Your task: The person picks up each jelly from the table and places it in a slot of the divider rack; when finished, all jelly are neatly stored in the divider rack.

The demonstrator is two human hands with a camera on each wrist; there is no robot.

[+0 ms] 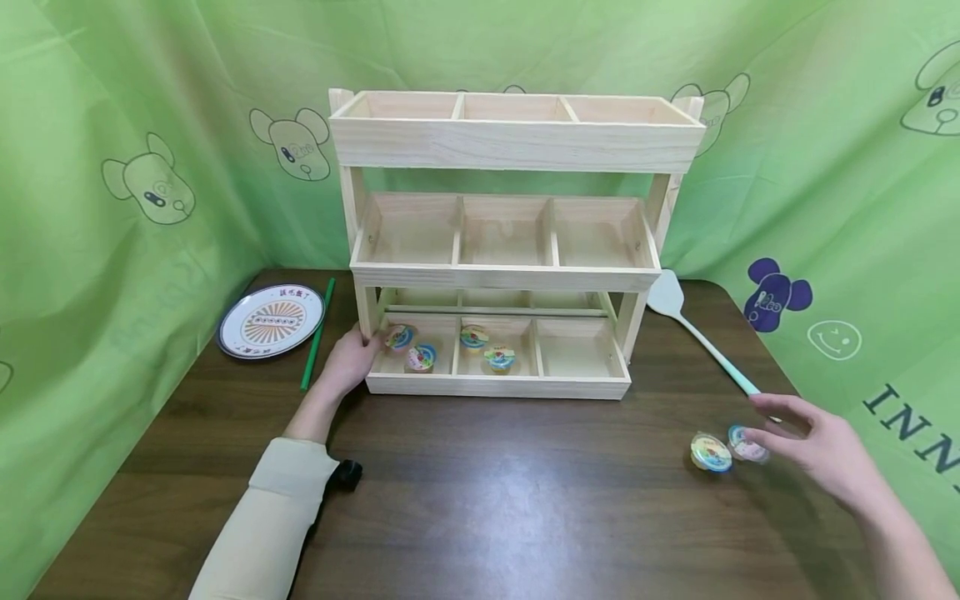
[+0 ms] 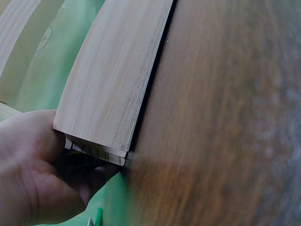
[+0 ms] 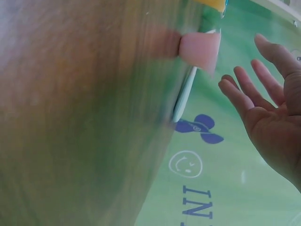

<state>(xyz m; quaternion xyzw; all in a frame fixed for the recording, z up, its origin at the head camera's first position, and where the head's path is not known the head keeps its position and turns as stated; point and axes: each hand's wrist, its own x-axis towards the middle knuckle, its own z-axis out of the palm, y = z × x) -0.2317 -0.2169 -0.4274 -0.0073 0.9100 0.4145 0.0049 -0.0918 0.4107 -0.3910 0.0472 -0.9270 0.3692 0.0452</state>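
My left hand (image 1: 351,360) is at the left end of the bottom tray of a three-tier wooden rack (image 1: 498,387). In the left wrist view its thumb and fingers hold the tray's end (image 2: 101,153), though some fingers are hidden. Over the table's right side hovers my right hand (image 1: 821,446), fingers spread around a pink jelly cup (image 1: 748,444). The right wrist view shows a gap between the hand (image 3: 277,103) and that cup (image 3: 200,49). Beside it sits a yellowish jelly cup (image 1: 710,453). Two jelly cups (image 1: 421,358) lie in the bottom tray's left compartment and two (image 1: 498,359) in its middle one.
A white plate (image 1: 272,322) and a green stick (image 1: 318,337) lie left of the rack. On the right, a pale spatula (image 1: 705,337) extends toward the right hand. Green printed cloth (image 1: 495,42) hangs behind and along both sides of the brown table (image 1: 487,492).
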